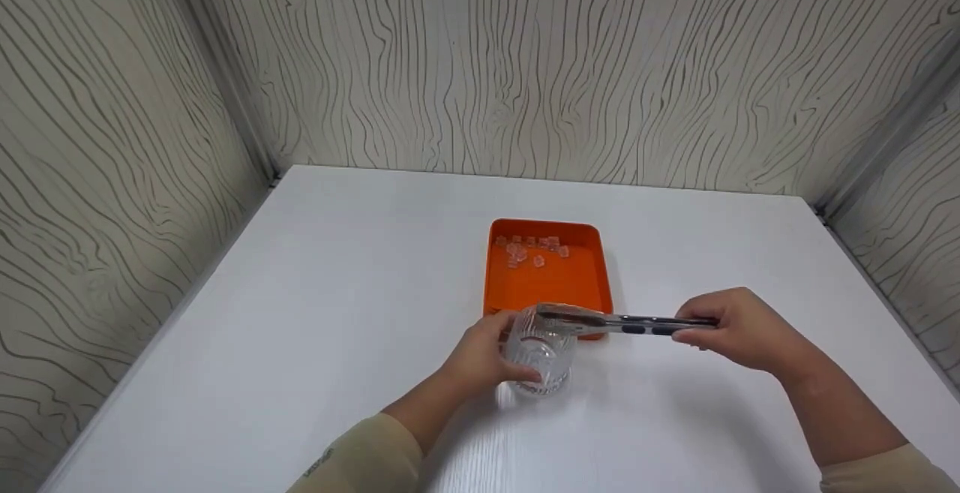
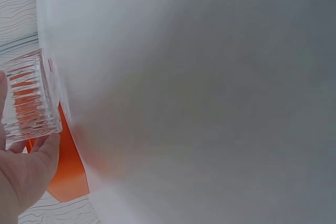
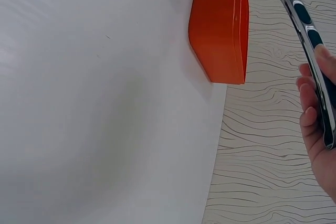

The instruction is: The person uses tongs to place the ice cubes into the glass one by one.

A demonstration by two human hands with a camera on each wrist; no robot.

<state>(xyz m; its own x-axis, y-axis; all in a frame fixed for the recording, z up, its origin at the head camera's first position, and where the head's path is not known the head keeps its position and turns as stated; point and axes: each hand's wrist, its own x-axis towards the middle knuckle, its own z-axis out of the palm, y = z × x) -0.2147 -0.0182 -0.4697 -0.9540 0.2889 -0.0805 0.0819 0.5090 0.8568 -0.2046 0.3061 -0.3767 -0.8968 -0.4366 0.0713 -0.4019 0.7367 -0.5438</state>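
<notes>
My left hand [image 1: 476,354] holds a clear ribbed drinking glass [image 1: 553,373] from its left side, thumb toward the front. In the left wrist view, fingers and thumb curve round the glass [image 2: 29,98]. My right hand [image 1: 739,328] grips metal tongs [image 1: 637,324] with dark grip pads by the handle end. Their tips lie across the mouth of the glass; whether anything is between them I cannot tell. The right wrist view shows the tongs [image 3: 300,22] in the curled fingers of the right hand [image 3: 317,124]. Several small clear cubes [image 1: 517,253] lie in an orange tray [image 1: 547,287].
The orange tray sits just behind the glass on a white table [image 1: 360,283], its front edge partly hidden by the glass and tongs. Wood-patterned panels [image 1: 487,65] stand behind the table and at both sides.
</notes>
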